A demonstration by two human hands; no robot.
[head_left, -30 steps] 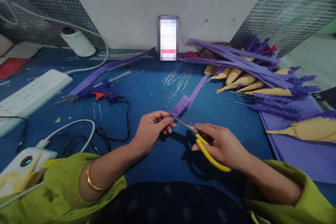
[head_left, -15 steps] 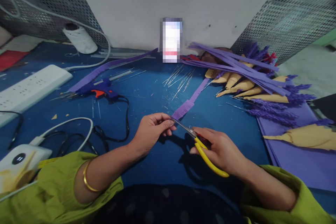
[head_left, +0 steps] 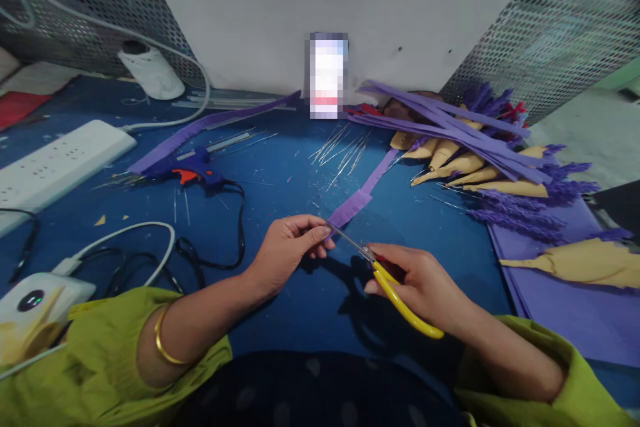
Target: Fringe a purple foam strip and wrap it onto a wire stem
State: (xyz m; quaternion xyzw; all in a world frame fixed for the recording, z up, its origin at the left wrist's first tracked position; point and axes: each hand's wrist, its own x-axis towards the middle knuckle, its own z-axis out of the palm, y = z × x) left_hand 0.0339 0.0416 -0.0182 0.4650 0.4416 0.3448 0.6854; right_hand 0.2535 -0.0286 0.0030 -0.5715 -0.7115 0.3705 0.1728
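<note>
My left hand [head_left: 296, 247] pinches the near end of a long purple paper strip [head_left: 353, 207], which runs up and to the right across the blue table. Fine cuts like a fringe show along part of the strip. In my right hand [head_left: 417, 280] is a pair of scissors [head_left: 400, 303] with yellow handles, gripped by the fingers and thumb. Its blades point left and reach the strip's edge right beside my left fingertips. How far the blades are apart is hard to make out.
A blue glue gun [head_left: 193, 167] and a white power strip [head_left: 65, 163] lie left. Thin wires [head_left: 345, 153] lie ahead, before an upright phone [head_left: 327, 77]. Purple strips [head_left: 450, 123], paper-wrapped lavender stems [head_left: 465, 163] and purple sheets [head_left: 565, 307] are right. A white power bank [head_left: 45, 300] sits near left.
The scissor handles have drawn closer together and swung slightly right. My left hand keeps its pinch on the strip, almost unmoved. The view has shifted very slightly.
</note>
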